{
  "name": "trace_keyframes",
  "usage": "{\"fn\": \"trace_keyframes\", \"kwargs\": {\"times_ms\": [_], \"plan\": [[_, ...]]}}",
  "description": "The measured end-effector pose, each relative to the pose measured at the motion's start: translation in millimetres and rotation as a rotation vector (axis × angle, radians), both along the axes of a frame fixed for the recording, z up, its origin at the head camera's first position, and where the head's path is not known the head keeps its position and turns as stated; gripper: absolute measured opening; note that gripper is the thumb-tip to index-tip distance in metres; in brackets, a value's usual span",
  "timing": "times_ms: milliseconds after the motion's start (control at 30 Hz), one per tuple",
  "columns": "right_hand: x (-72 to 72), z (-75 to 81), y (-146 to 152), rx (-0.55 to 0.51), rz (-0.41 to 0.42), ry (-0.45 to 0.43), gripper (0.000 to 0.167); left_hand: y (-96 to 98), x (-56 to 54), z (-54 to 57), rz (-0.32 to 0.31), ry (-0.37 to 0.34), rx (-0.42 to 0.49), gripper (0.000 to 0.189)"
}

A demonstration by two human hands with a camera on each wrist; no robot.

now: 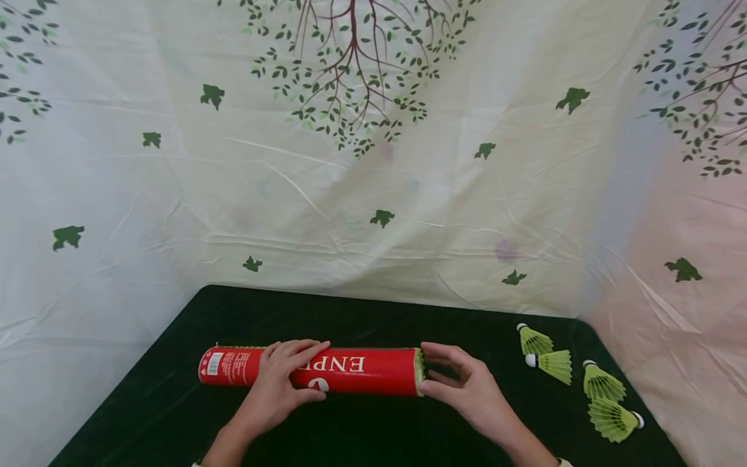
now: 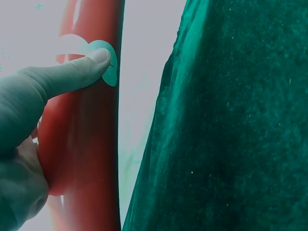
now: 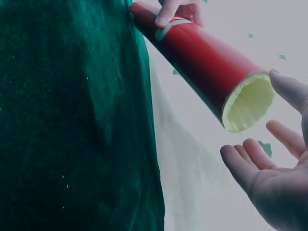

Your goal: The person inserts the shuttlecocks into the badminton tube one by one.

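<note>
Pale leaf-printed cloth [image 1: 443, 259] hangs behind the red shuttlecock tube [image 1: 379, 373], dark tabletop [image 1: 373, 431] beneath it. My left grip [image 1: 283, 376] clasps the tube's middle; my right grip [image 1: 469, 389], spread and holding nothing, is at its open end. I'd judge it light, stiff, slick: hold the barrel, spare the fragile skirt [image 3: 250, 103] inside.
</note>
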State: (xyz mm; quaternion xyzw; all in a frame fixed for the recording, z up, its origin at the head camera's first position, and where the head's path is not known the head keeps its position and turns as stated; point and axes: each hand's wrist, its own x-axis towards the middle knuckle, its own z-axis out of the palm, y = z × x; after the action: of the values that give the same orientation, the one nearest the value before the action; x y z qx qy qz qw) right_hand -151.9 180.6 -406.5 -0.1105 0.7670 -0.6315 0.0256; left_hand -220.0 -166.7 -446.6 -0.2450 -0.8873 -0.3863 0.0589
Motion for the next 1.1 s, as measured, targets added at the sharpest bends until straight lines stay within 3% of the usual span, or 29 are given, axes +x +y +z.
{"fn": "trace_keyframes", "kwargs": {"times_ms": [267,567,1100], "plan": [[-0.2,0.3,3.9,0.049,0.022,-0.005,0.055,0.1,-0.1,-0.4,0.005,0.012,-0.007,0.086],[-0.1,1.5,3.3,0.132,-0.015,0.017,0.056,1.2,-0.5,-0.8,-0.001,0.015,-0.007,0.087],[-1.3,-1.1,-1.0,0.103,0.025,0.038,0.057,2.0,-1.0,-1.9,0.006,0.012,-0.010,0.086]]}}
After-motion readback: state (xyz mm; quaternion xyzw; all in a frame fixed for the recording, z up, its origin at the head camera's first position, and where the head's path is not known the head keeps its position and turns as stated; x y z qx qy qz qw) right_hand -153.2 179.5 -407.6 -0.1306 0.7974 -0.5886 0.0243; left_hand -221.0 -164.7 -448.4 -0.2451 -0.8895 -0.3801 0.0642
